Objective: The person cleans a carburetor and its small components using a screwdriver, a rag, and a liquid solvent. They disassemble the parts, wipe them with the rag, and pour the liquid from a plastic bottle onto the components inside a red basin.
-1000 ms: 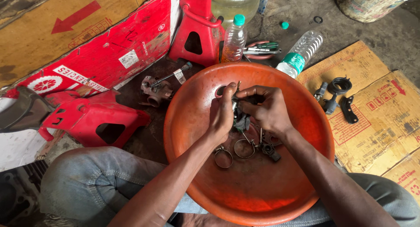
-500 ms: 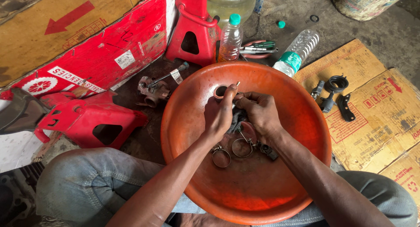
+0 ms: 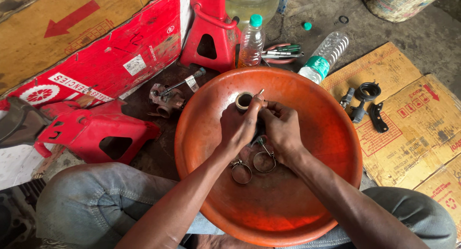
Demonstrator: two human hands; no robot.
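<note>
a floor-level repair workshop, mechanic's corner

around the orange basin [image 3: 307,110] on stained concrete lie red jack stands [image 3: 211,28], a metal engine part [image 3: 165,99] just left of it, black machine pieces [image 3: 365,102] on flattened cardboard [image 3: 413,129] to its right, and hand tools [image 3: 283,52] and bottles [image 3: 250,40] just beyond its far rim.

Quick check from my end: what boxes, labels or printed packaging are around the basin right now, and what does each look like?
Red printed carton panel, upper left of the orange basin: flat, white label patch.
Brown cardboard, far upper left: red arrow.
Flattened tan cartons, right of the basin: red print.
Lying clear bottle, above the basin: green label band.
Printed sack, top right corner.
</note>
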